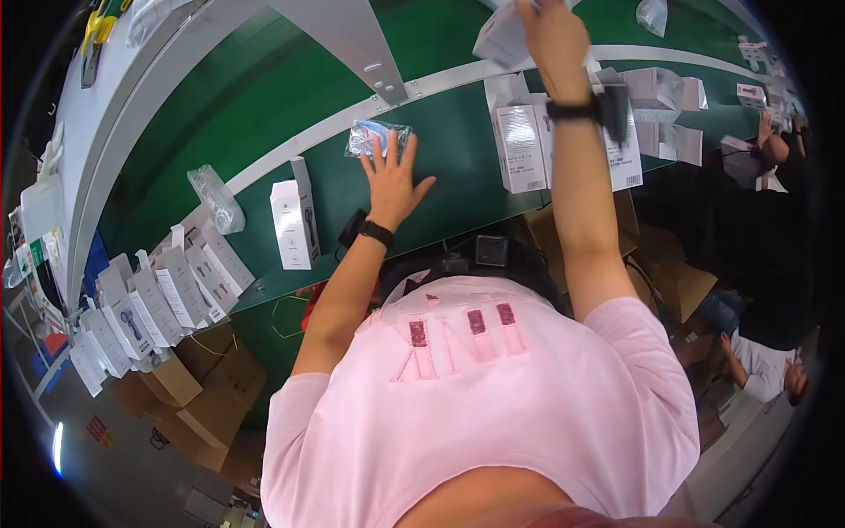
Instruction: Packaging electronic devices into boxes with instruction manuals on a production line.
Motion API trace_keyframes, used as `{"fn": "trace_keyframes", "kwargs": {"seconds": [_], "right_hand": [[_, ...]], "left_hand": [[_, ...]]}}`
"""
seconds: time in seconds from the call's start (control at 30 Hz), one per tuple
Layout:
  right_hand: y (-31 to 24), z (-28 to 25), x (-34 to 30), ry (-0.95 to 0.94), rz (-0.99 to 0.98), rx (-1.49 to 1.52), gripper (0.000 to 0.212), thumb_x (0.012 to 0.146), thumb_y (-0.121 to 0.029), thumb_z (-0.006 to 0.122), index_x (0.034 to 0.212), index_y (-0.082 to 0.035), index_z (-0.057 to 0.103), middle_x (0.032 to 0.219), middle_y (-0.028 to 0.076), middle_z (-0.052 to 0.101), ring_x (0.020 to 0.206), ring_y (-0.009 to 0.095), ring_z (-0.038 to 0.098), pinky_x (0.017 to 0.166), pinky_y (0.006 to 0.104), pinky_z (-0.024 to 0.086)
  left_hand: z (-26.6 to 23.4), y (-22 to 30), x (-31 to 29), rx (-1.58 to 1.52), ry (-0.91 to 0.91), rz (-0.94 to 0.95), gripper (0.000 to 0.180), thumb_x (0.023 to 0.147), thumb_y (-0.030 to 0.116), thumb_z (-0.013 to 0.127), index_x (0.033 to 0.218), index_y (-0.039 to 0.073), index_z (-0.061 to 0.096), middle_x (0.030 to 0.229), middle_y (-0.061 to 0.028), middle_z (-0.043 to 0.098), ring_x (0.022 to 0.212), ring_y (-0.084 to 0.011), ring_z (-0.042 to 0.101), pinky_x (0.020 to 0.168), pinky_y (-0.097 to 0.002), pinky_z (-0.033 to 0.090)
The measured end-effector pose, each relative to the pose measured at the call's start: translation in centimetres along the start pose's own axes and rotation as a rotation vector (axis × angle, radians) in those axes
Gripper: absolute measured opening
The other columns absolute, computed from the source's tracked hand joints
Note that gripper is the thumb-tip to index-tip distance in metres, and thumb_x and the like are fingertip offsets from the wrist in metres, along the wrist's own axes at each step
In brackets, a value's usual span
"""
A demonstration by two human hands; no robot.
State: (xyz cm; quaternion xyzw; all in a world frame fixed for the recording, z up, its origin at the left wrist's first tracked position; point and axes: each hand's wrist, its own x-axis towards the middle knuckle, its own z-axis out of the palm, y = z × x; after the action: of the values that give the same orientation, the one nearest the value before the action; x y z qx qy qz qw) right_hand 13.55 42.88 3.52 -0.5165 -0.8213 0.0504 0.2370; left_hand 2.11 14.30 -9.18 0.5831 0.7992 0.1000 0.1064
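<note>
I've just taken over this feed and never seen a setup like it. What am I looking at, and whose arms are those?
There is no machine here: these are one person's bare arms. The single picture comes from a wide fisheye camera on that person's head, looking down, so straight edges bend; its left is the person's left.

The left hand is spread, its fingers over a clear packet; whether they press on it I can't tell. The right hand, reaching far forward, holds a white box.

On the green table a white carton stands beside a clear plastic bag. More cartons line up at left and cluster at right.
</note>
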Motion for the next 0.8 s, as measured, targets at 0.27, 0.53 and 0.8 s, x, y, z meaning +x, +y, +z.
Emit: {"fn": "trace_keyframes", "kwargs": {"seconds": [0.27,0.53,0.8], "right_hand": [[-1.3,1.6,-14.4,-0.572,-0.244,0.123,0.028,0.081,-0.024,0.062,0.096,-0.001,0.061,0.073,0.020,0.064,0.071,0.038,0.064,0.063,0.0472,0.051],[-0.1,-3.4,0.7,-0.302,-0.400,-0.247,0.030,0.080,-0.017,0.059,0.106,-0.003,0.061,0.075,0.014,0.067,0.068,0.031,0.067,0.061,0.0471,0.052],[15.5,10.3,15.8,0.202,-0.007,0.155,0.036,0.088,-0.030,0.049,0.110,-0.005,0.063,0.112,0.028,0.061,0.107,0.038,0.060,0.085,0.0490,0.050]], "left_hand": [[0.7,-2.0,-2.2,-0.496,0.118,-0.104,0.056,0.089,0.028,0.064,0.136,0.003,0.047,0.135,-0.0208,0.051,0.128,-0.0416,0.041,0.108,-0.0458,0.030],[3.6,4.1,-3.1,-0.472,0.006,-0.149,0.072,0.087,0.032,0.066,0.139,-0.007,0.036,0.134,-0.0271,0.045,0.125,-0.0411,0.041,0.107,-0.0433,0.030],[4.0,7.0,-1.2,-0.848,-0.220,-0.374,0.067,0.091,0.032,0.063,0.140,-0.006,0.036,0.118,-0.0245,0.053,0.096,-0.0330,0.057,0.083,-0.0388,0.047]]}}
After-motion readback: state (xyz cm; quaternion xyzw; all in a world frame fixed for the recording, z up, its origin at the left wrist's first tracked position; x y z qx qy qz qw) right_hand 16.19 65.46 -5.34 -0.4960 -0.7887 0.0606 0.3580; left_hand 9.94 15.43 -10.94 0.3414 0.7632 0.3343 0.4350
